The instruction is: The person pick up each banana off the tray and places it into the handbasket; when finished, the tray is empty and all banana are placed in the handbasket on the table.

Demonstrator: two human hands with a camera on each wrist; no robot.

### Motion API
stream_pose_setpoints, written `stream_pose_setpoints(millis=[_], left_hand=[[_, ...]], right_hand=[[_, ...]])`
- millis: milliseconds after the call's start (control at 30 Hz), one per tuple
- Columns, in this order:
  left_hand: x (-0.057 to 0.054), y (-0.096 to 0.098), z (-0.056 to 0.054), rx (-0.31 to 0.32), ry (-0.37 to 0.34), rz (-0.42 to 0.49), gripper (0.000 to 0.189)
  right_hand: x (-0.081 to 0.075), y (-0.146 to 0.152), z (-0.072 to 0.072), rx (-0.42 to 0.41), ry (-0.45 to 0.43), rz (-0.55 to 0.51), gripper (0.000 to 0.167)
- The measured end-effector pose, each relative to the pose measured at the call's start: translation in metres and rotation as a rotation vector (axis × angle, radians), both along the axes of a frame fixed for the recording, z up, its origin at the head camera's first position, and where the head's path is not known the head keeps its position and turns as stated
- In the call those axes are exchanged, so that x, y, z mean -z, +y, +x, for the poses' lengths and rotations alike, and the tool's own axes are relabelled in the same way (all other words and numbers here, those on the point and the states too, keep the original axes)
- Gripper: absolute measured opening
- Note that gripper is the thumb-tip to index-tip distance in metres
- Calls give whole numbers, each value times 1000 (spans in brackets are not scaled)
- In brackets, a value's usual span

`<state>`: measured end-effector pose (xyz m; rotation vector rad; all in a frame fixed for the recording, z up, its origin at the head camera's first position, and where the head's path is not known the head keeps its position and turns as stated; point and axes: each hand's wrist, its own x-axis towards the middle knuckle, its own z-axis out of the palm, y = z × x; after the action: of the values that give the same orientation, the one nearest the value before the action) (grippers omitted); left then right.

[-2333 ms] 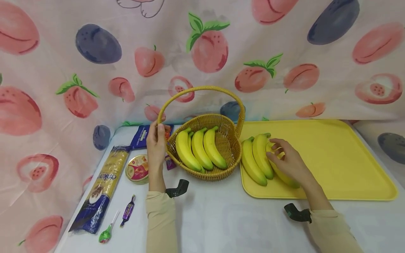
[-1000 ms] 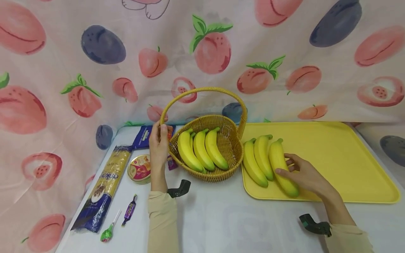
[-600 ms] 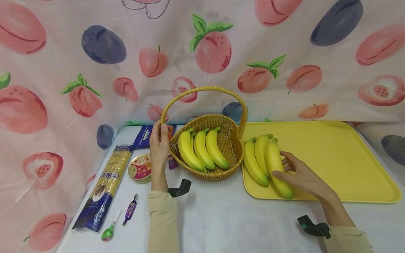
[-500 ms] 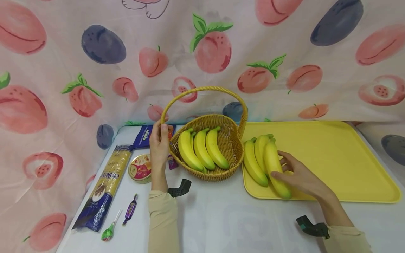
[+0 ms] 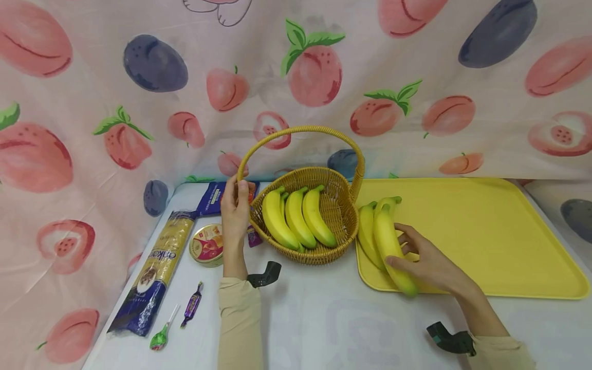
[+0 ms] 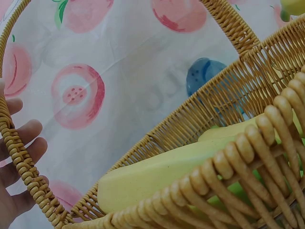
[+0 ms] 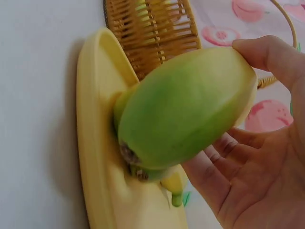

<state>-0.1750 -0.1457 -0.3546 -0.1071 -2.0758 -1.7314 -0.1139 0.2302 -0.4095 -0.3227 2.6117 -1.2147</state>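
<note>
My left hand [image 5: 235,218] holds the left side of the yellow wicker basket's handle [image 5: 302,128]; in the left wrist view its fingers [image 6: 29,131] curl around the woven cane. Several bananas [image 5: 298,218] lie side by side in the basket [image 5: 305,258], stems pointing away. With thumb and fingers on either side, my right hand [image 5: 430,262] grips one banana [image 5: 390,244] at the tray's left end. That banana overlaps two others [image 5: 367,234] on the yellow tray [image 5: 499,231] and partly hides them. Its green tip [image 7: 157,124] faces the right wrist camera.
Left of the basket lie a gold-and-blue pasta packet [image 5: 152,272], a round tin [image 5: 205,245], a blue packet [image 5: 210,198], a purple-wrapped candy [image 5: 191,306] and a green lollipop [image 5: 159,338]. A fruit-print cloth [image 5: 185,31] hangs behind the table.
My right hand reached over the rightmost banana on the tray, took hold of it, and has carried it leftward across its two neighbours. My left hand stays on the basket handle.
</note>
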Motion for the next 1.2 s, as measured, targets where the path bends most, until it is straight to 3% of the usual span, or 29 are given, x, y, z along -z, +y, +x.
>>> stream_pose_setpoints(millis=[300, 533, 667, 900, 1100, 1200], left_hand=[[0, 0, -1, -9, 12, -6, 32], [24, -8, -17, -9, 15, 22, 31], [28, -9, -19, -8, 22, 30, 32], [25, -9, -17, -16, 1, 16, 35], [13, -5, -9, 6, -25, 29, 34], [12, -5, -9, 6, -28, 34, 33]], right_hand=[[-5, -14, 5, -63, 41, -94, 75], [-13, -26, 7, -86, 40, -117, 77], [-17, -35, 4, -85, 33, -109, 78], [-28, -53, -8, -97, 45, -132, 78], [-32, -67, -25, -115, 50, -138, 78], [-34, -74, -34, -111, 35, -135, 79]])
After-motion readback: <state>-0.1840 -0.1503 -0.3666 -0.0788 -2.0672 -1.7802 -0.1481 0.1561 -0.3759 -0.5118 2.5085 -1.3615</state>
